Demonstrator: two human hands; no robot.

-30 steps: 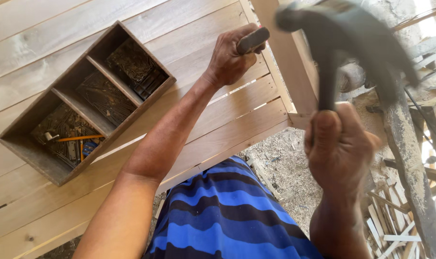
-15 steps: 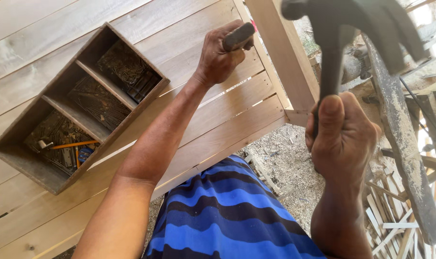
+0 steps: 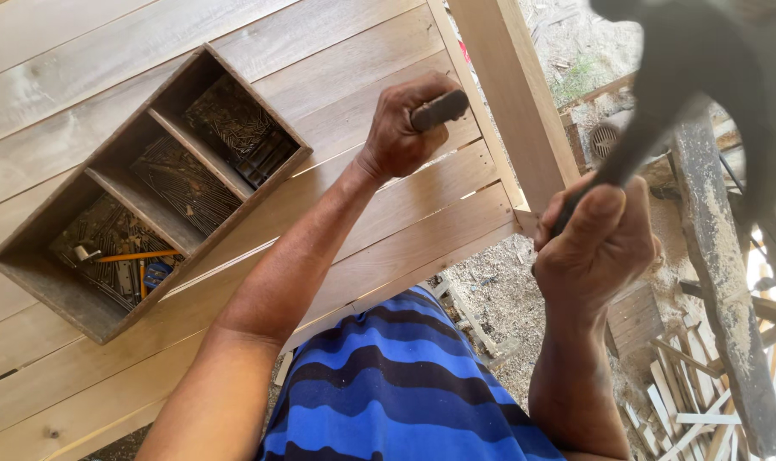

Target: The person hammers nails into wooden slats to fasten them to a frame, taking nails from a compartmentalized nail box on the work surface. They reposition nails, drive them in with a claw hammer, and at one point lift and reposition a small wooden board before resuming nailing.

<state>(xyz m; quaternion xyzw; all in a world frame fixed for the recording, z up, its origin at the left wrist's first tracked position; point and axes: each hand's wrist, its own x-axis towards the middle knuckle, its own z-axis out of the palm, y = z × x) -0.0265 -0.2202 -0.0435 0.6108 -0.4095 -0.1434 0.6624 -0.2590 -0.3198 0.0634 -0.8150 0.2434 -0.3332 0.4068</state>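
Your hammer has swung higher now, right hand clamped on its handle; left hand grips the chisel against the plank table. Mid-strike, so land squarely on the chisel's butt.

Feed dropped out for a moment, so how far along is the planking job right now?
Done: pale wooden planks already lie side by side against the upright post. In hand: left hand presses a dark short metal tool onto a plank, while the right hand holds a raised grey claw hammer. Left: the strike; the three-compartment wooden nail box holds plenty.
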